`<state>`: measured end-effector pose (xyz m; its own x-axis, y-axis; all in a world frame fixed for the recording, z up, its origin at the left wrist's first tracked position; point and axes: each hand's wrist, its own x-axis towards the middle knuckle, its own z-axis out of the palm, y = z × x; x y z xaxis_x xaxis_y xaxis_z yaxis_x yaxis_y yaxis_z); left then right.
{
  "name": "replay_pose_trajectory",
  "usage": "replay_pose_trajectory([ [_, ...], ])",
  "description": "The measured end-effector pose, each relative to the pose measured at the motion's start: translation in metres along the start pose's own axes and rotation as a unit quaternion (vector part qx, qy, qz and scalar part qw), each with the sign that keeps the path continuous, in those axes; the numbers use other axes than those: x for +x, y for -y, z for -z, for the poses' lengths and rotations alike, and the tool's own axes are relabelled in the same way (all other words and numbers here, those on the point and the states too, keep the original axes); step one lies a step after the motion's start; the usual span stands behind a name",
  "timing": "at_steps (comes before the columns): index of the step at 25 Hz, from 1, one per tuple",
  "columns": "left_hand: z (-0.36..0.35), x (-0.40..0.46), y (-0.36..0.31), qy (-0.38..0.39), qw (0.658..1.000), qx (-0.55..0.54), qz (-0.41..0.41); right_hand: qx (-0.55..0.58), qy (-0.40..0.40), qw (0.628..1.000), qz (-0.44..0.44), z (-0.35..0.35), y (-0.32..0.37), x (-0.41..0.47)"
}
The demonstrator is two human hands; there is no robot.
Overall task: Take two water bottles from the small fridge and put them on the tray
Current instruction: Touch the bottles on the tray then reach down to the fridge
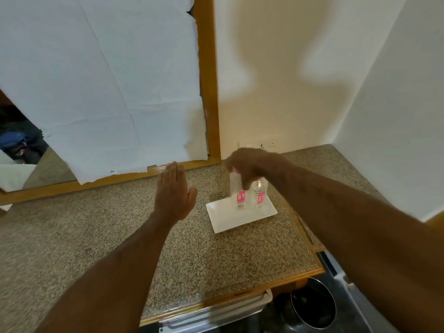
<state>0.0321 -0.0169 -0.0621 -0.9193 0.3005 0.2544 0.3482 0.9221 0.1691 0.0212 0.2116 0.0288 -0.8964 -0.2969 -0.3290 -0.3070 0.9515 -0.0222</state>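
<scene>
From the head camera I see two clear water bottles with pink labels standing upright and side by side on the white tray (pixel 223 223), which lies on the speckled countertop (pixel 96 236) near the wall corner. My right hand (pixel 249 168) is over their tops, fingers curled down around the cap of the left bottle (pixel 236 192); the right bottle (pixel 259 192) stands just beside it, under my palm. My left hand (pixel 174 191) hovers flat and open, holding nothing, left of the tray, before the paper-covered mirror (pixel 108 80)
</scene>
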Motion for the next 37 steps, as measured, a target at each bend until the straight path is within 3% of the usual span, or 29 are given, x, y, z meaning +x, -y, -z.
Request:
replay_pose_trajectory([
  [6,-0.027,-0.036,-0.062,0.049,0.996,-0.007,-0.069,-0.051,0.096,0.993,-0.054,-0.035,-0.017,-0.075],
  [9,-0.054,-0.07,-0.111,0.082,0.992,-0.011,-0.091,-0.005,0.166,0.981,-0.099,-0.088,-0.045,-0.123],
  [15,-0.121,-0.106,-0.205,0.151,0.983,-0.007,-0.103,0.064,0.229,0.962,-0.135,-0.212,-0.121,-0.199],
  [19,-0.186,-0.098,-0.248,0.192,0.974,-0.017,-0.121,0.128,0.204,0.959,-0.147,-0.322,-0.159,-0.21],
  [23,-0.24,-0.079,-0.258,0.163,0.979,-0.029,-0.117,0.191,0.123,0.96,-0.167,-0.435,-0.179,-0.185],
  [28,-0.267,-0.075,-0.249,0.134,0.984,0.008,-0.122,0.254,0.137,0.937,-0.194,-0.54,-0.184,-0.136],
  [31,-0.27,-0.074,-0.249,0.136,0.983,0.021,-0.124,0.275,0.167,0.922,-0.217,-0.576,-0.184,-0.124],
  [37,-0.267,-0.077,-0.249,0.138,0.984,0.021,-0.114,0.267,0.102,0.921,-0.265,-0.575,-0.181,-0.147],
])
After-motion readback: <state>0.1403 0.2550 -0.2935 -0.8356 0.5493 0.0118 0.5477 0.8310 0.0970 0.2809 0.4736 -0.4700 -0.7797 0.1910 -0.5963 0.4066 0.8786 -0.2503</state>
